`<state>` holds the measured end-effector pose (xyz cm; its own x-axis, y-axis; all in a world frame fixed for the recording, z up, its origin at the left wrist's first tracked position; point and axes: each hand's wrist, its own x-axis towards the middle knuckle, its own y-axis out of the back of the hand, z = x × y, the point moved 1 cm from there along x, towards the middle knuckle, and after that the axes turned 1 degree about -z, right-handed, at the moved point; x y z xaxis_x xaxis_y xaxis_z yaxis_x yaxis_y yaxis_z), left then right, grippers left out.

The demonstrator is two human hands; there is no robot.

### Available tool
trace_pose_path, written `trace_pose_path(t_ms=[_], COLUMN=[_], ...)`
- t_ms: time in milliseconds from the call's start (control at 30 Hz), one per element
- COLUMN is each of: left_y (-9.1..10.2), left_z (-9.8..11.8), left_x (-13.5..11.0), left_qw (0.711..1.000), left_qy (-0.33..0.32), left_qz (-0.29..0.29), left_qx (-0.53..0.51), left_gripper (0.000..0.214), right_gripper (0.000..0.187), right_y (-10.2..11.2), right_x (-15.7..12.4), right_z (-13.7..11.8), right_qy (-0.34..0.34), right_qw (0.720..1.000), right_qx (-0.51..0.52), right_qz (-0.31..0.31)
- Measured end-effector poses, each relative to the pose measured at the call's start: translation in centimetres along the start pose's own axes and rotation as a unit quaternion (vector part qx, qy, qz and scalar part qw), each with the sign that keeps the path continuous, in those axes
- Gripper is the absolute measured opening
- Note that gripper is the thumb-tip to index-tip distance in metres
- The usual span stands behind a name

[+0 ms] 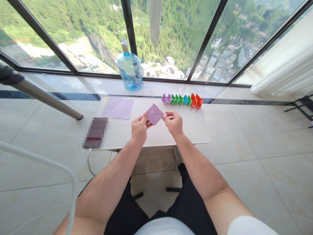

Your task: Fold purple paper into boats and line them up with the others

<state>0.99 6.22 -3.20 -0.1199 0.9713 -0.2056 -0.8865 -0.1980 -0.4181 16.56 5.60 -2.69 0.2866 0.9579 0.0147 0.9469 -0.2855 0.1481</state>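
Observation:
A folded purple paper piece (154, 114), diamond-shaped, is held just above a small white table (195, 130). My left hand (139, 128) pinches its left corner and my right hand (174, 123) pinches its right corner. Both hands have their fingers closed on the paper. A row of several folded paper boats (182, 99) in purple, green, blue and orange stands along the table's far edge, beyond my right hand. A flat stack of purple paper sheets (117, 108) lies at the table's far left, beyond my left hand.
A blurred dark object (96, 132) lies on the table's left edge. A large blue water bottle (129, 70) stands on the window ledge behind the table. A grey pole (44, 96) slants in from the left. A white tube (61, 173) curves near my left knee.

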Motion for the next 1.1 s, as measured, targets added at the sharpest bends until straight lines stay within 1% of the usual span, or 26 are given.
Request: trace_pose_path(t_ms=[33, 67, 100, 133, 167, 200, 233, 267, 300, 333, 400, 433, 467, 500, 533, 567, 633, 733, 800, 967, 1100], left_y=[0.0, 0.0, 0.0, -0.1, -0.2, -0.3, -0.5, -0.6, -0.7, -0.8, -0.6, -0.4, -0.2, 0.0, 0.1, 0.3, 0.6, 0.7, 0.6, 0.3, 0.4], left_z=[-0.1, -0.2, -0.2, -0.3, -0.3, -0.4, -0.3, -0.3, -0.2, -0.1, 0.1, 0.3, 0.5, 0.6, 0.7, 0.9, 1.2, 1.7, 1.8, 1.9, 2.1], left_x=[-0.2, -0.4, -0.7, -1.0, -1.3, -1.7, -2.1, -2.3, -2.4, -2.4, -1.8, -1.4, -0.9, -0.4, 0.1, 0.4, 0.7, 0.6, 0.4, 0.0, 0.0], left_qw=[0.998, 0.993, 0.984, 0.971, 0.954, 0.934, 0.914, 0.899, 0.89, 0.889, 0.906, 0.921, 0.935, 0.952, 0.968, 0.976, 0.979, 0.975, 0.971, 0.965, 0.969], left_qy=[-0.037, -0.074, -0.107, -0.138, -0.167, -0.204, -0.242, -0.268, -0.285, -0.289, -0.263, -0.235, -0.201, -0.157, -0.107, -0.061, -0.017, -0.012, -0.009, 0.01, 0.035], left_qz=[0.024, 0.041, 0.043, 0.026, -0.004, -0.043, -0.071, -0.092, -0.099, -0.089, -0.038, -0.005, 0.014, 0.011, -0.009, -0.037, -0.073, -0.093, -0.105, -0.147, -0.159], left_qx=[0.037, 0.082, 0.134, 0.194, 0.25, 0.292, 0.317, 0.335, 0.343, 0.344, 0.329, 0.311, 0.29, 0.261, 0.226, 0.208, 0.191, 0.203, 0.213, 0.217, 0.185], left_gripper=[0.045, 0.045, 0.043, 0.037, 0.03, 0.026, 0.029, 0.033, 0.036, 0.037, 0.037, 0.038, 0.042, 0.046, 0.046, 0.041, 0.031, 0.023, 0.022, 0.024, 0.029], right_gripper=[0.042, 0.041, 0.041, 0.043, 0.045, 0.046, 0.045, 0.041, 0.036, 0.032, 0.029, 0.027, 0.026, 0.025, 0.024, 0.024, 0.025, 0.028, 0.028, 0.018, 0.017], right_y=[-0.3, -0.6, -1.0, -1.4, -1.6, -1.7, -1.7, -1.6, -1.4, -1.1, -0.5, -0.3, 0.0, 0.2, 0.5, 0.6, 1.0, 1.3, 1.4, 1.4, 1.5], right_x=[-0.4, -0.8, -1.2, -1.5, -1.8, -1.9, -1.9, -1.7, -1.4, -1.1, -0.4, -0.1, 0.1, 0.3, 0.3, 0.4, 0.4, 0.5, 0.6, 0.5, 0.5], right_z=[-0.2, -0.4, -0.7, -1.0, -1.2, -1.3, -1.4, -1.3, -1.1, -0.9, -0.5, -0.4, -0.4, -0.4, -0.5, -0.6, -0.9, -1.0, -1.0, -0.9, -1.0], right_qy=[0.021, 0.035, 0.044, 0.053, 0.059, 0.063, 0.065, 0.062, 0.055, 0.042, 0.011, -0.003, -0.014, -0.024, -0.032, -0.039, -0.05, -0.05, -0.042, -0.03, -0.015], right_qw=[0.999, 0.998, 0.998, 0.996, 0.993, 0.991, 0.991, 0.992, 0.994, 0.995, 0.997, 0.997, 0.996, 0.995, 0.992, 0.989, 0.981, 0.972, 0.97, 0.975, 0.979], right_qx=[-0.032, -0.048, -0.051, -0.046, -0.038, -0.036, -0.037, -0.042, -0.049, -0.053, -0.046, -0.033, -0.015, 0.002, 0.018, 0.031, 0.044, 0.044, 0.029, -0.016, -0.019], right_qz=[0.033, 0.024, -0.015, -0.058, -0.092, -0.11, -0.113, -0.104, -0.087, -0.071, -0.063, -0.071, -0.083, -0.101, -0.12, -0.141, -0.182, -0.227, -0.239, -0.219, -0.202])
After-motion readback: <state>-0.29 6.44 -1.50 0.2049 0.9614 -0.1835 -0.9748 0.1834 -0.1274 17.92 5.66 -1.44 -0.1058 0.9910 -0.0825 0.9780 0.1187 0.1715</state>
